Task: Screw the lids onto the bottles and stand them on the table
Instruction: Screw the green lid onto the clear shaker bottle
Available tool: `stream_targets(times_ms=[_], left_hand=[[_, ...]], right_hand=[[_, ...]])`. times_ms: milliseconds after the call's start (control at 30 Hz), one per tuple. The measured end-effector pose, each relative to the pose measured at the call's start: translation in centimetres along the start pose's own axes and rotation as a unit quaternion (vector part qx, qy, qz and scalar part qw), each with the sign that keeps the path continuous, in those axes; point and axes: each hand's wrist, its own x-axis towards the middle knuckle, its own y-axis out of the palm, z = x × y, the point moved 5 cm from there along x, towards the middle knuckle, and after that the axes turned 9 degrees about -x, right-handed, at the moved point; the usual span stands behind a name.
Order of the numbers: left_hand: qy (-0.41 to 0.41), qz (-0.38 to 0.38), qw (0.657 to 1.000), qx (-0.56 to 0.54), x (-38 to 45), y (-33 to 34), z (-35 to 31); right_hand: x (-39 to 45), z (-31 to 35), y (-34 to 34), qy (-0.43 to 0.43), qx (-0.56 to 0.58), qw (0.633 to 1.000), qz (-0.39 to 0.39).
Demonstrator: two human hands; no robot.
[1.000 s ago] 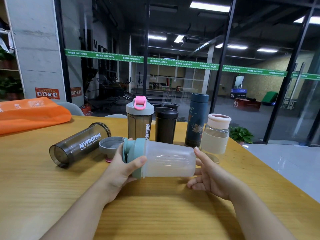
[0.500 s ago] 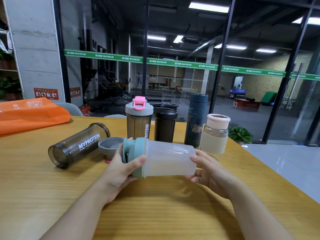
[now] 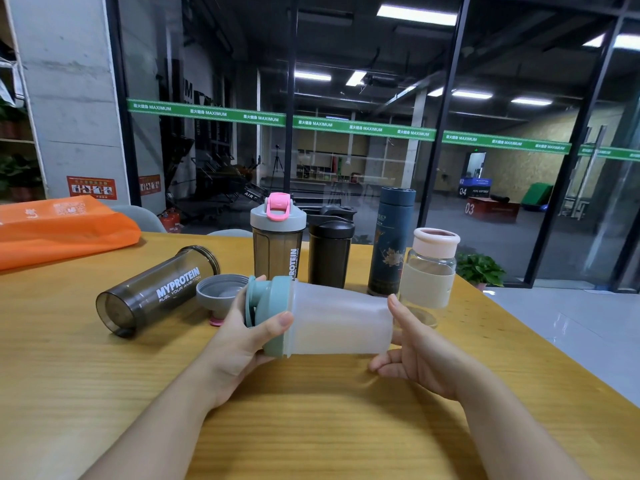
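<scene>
Two hands hold one frosted bottle (image 3: 341, 320) on its side, a little above the wooden table (image 3: 311, 427). Far to the left of the grip an orange bag (image 3: 62, 230) lies on the table. Nearer, still left of the grip, a smoky bottle (image 3: 156, 292) with the word MYPROTEIN lies on its side without lid, and a grey lid (image 3: 221, 292) with a pink part rests upside down just beside the fingers of the left hand (image 3: 242, 337). This left hand is curled around the teal lid (image 3: 273, 313), the thumb across its front and the fingers behind it; the lid sits on the mouth of the frosted bottle. The right hand (image 3: 415, 351) is at the bottom end of the bottle, fingers rather straight, thumb up against the base; it supports the bottle and is not closed around it. Behind the grip four bottles stand upright with lids on: a smoky shaker (image 3: 277, 244) with a grey and pink lid, a black shaker (image 3: 330, 251), a dark blue flask (image 3: 391, 240), and, behind the right hand, a glass bottle (image 3: 431, 268) with a pale pink cap.
</scene>
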Motion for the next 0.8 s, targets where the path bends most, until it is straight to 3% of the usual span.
stream_targets(times_ms=[300,533,667,800], left_hand=[[0.0,-0.006,1.0,0.004,0.1,-0.2,0.0],[-0.001,-0.005,1.0,0.0,0.1,-0.1,0.0],[-0.006,0.003,1.0,0.006,0.0,0.1,0.0],[-0.009,0.004,1.0,0.01,-0.1,0.4,0.0]], right_hand=[[-0.4,0.8,-0.5,-0.086,-0.023,0.995,0.033],[0.0,0.3,-0.7,-0.058,-0.018,0.998,-0.01],[0.2,-0.2,-0.8,0.008,-0.036,0.998,-0.043],[0.2,-0.6,-0.7,0.041,-0.087,0.995,-0.025]])
